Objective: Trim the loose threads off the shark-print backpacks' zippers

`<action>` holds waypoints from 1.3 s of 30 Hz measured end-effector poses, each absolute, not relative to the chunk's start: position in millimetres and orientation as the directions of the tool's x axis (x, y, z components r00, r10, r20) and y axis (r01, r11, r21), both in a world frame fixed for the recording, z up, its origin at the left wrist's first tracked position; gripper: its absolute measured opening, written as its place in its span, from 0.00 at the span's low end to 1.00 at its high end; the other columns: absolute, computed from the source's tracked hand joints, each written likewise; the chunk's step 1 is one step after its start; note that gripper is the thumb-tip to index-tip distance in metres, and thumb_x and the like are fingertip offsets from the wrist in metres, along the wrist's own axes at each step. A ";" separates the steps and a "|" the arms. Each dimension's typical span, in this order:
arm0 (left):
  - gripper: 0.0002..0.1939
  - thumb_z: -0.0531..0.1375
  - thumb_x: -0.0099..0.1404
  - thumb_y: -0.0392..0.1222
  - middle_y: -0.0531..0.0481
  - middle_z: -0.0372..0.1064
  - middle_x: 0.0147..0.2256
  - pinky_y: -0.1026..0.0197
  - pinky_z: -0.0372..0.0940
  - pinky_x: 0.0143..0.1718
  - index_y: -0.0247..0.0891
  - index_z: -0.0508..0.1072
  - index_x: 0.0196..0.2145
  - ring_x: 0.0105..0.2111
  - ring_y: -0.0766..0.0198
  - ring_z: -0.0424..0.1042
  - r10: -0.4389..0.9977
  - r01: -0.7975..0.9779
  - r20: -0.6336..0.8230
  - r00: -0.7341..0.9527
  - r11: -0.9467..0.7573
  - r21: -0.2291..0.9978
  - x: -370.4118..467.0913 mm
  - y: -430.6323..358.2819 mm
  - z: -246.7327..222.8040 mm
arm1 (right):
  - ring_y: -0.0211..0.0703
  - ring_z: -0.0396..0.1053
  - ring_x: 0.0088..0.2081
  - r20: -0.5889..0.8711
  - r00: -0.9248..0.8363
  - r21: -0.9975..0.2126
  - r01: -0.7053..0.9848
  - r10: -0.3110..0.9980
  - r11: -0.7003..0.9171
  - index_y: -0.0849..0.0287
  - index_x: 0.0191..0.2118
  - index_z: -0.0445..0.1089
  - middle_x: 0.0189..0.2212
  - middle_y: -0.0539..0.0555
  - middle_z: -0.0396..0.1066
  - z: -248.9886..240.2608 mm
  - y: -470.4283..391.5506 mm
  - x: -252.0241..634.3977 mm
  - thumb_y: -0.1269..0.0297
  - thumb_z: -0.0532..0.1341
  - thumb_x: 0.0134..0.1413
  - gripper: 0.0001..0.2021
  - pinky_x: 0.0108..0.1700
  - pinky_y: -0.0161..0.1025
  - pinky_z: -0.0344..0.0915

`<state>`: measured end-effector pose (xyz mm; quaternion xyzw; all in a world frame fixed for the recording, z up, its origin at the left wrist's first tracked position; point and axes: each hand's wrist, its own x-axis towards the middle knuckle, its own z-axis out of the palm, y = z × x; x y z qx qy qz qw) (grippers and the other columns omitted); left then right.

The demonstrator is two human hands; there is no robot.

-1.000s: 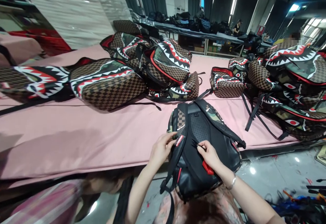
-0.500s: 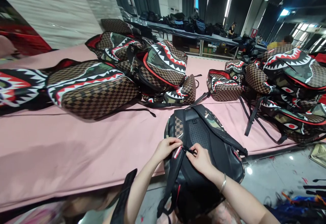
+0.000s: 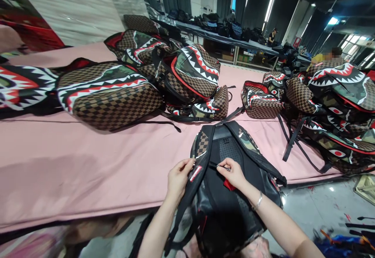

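A black backpack with checkered and camouflage sides leans on the pink table's edge, its back panel and straps facing up. My left hand is at the outer edge of the left shoulder strap, thumb and forefinger pinched; what they hold is too small to make out. A red-and-white label shows on that strap. My right hand, closed over the back panel, pinches a small dark tool. Something red shows beneath this hand.
Shark-mouth backpacks lie across the pink table, with another pile at right. Behind, a long table holds dark bags; a person is beside it. Blue material lies on the floor at lower right.
My left hand has moved left and away from my right hand, which still pinches the dark tool. The left strap has shifted left, and something red now shows under my right hand.
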<state>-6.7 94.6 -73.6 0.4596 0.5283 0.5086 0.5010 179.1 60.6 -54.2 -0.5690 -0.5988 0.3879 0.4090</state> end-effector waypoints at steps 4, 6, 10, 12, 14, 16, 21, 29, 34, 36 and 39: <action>0.23 0.63 0.47 0.57 0.48 0.72 0.30 0.63 0.64 0.34 0.33 0.73 0.32 0.30 0.63 0.69 0.984 -0.138 -0.113 -0.135 0.094 0.986 -5.6 83.3 -78.4 | 0.34 0.61 0.23 0.061 -0.122 -0.908 0.405 0.991 0.106 0.59 0.31 0.68 0.20 0.45 0.63 -42.9 64.5 184.0 0.59 0.60 0.47 0.09 0.29 0.31 0.61; 0.20 0.64 0.47 0.54 0.48 0.73 0.31 0.63 0.64 0.35 0.34 0.74 0.31 0.31 0.63 0.69 0.984 -0.166 -0.126 -0.129 0.104 0.981 -3.4 83.7 -76.2 | 0.35 0.64 0.25 0.074 -0.191 -0.865 0.476 0.979 0.158 0.58 0.32 0.68 0.23 0.46 0.66 -34.8 67.1 182.5 0.60 0.59 0.48 0.07 0.31 0.32 0.63; 0.18 0.66 0.44 0.51 0.47 0.73 0.29 0.62 0.64 0.34 0.35 0.76 0.28 0.31 0.61 0.70 0.983 -0.185 -0.150 -0.105 0.129 0.974 0.5 89.8 -67.2 | 0.37 0.67 0.28 0.062 -0.306 -0.740 0.625 0.950 0.249 0.56 0.33 0.69 0.27 0.47 0.70 -25.8 77.9 177.3 0.62 0.61 0.48 0.05 0.32 0.33 0.64; 0.17 0.67 0.41 0.50 0.47 0.73 0.28 0.63 0.64 0.33 0.35 0.76 0.27 0.30 0.61 0.70 0.982 -0.201 -0.163 -0.099 0.140 0.969 0.9 92.0 -64.9 | 0.37 0.68 0.29 0.059 -0.361 -0.720 0.630 0.931 0.290 0.56 0.32 0.70 0.28 0.47 0.71 -26.0 86.1 176.3 0.63 0.61 0.48 0.05 0.33 0.33 0.63; 0.18 0.67 0.41 0.50 0.49 0.72 0.26 0.64 0.63 0.29 0.34 0.76 0.27 0.27 0.63 0.68 0.975 -0.237 -0.186 -0.121 0.154 0.959 -1.6 92.3 -66.8 | 0.37 0.68 0.29 0.061 -0.400 -0.738 0.599 0.915 0.311 0.56 0.31 0.70 0.28 0.46 0.71 -28.2 95.2 177.2 0.64 0.61 0.48 0.04 0.33 0.32 0.63; 0.19 0.66 0.43 0.51 0.51 0.68 0.22 0.65 0.62 0.25 0.33 0.75 0.30 0.22 0.67 0.65 0.957 -0.293 -0.228 -0.179 0.169 0.941 -8.1 90.4 -73.0 | 0.37 0.68 0.30 0.052 -0.410 -0.784 0.548 0.911 0.292 0.58 0.30 0.70 0.28 0.47 0.71 -30.9 104.1 180.0 0.64 0.61 0.48 0.04 0.34 0.32 0.62; 0.21 0.62 0.47 0.46 0.48 0.68 0.33 0.65 0.64 0.28 0.34 0.70 0.39 0.27 0.69 0.68 0.850 -0.410 -0.357 -0.387 0.188 0.893 -32.2 72.1 -93.8 | 0.37 0.68 0.32 0.006 -0.413 -0.844 0.486 0.911 0.226 0.60 0.34 0.71 0.30 0.49 0.71 -33.6 121.9 190.6 0.64 0.62 0.48 0.07 0.36 0.34 0.63; 0.25 0.65 0.43 0.53 0.48 0.69 0.31 0.59 0.64 0.33 0.35 0.69 0.37 0.29 0.61 0.69 0.943 -0.001 -0.261 -0.205 0.267 0.964 -22.1 28.2 -84.9 | 0.38 0.68 0.35 0.020 -0.529 -0.680 0.615 0.848 0.400 0.58 0.38 0.69 0.33 0.49 0.71 -25.3 138.1 194.6 0.71 0.61 0.50 0.07 0.39 0.34 0.61; 0.21 0.65 0.40 0.46 0.52 0.69 0.28 0.59 0.62 0.32 0.37 0.69 0.34 0.28 0.59 0.68 0.976 0.289 -0.191 -0.103 0.213 0.933 -14.7 28.8 -76.9 | 0.39 0.68 0.36 -0.007 -0.603 -0.643 0.614 0.798 0.458 0.58 0.31 0.70 0.32 0.48 0.72 -18.7 146.0 195.9 0.73 0.62 0.49 0.04 0.40 0.33 0.60; 0.16 0.62 0.44 0.45 0.51 0.70 0.29 0.59 0.62 0.35 0.37 0.70 0.32 0.32 0.56 0.70 0.973 0.147 -0.230 0.016 0.225 0.963 -14.7 31.0 -75.8 | 0.39 0.68 0.36 -0.023 -0.622 -0.643 0.609 0.782 0.465 0.58 0.31 0.70 0.32 0.48 0.72 -17.8 148.8 197.1 0.74 0.63 0.48 0.04 0.40 0.33 0.60; 0.16 0.62 0.45 0.45 0.50 0.72 0.30 0.60 0.62 0.34 0.35 0.70 0.32 0.33 0.56 0.70 0.949 -0.075 -0.284 0.137 0.296 0.952 -16.5 31.5 -74.6 | 0.38 0.68 0.35 -0.045 -0.646 -0.655 0.595 0.762 0.467 0.58 0.32 0.70 0.33 0.48 0.72 -19.1 152.1 197.3 0.73 0.64 0.47 0.05 0.38 0.32 0.60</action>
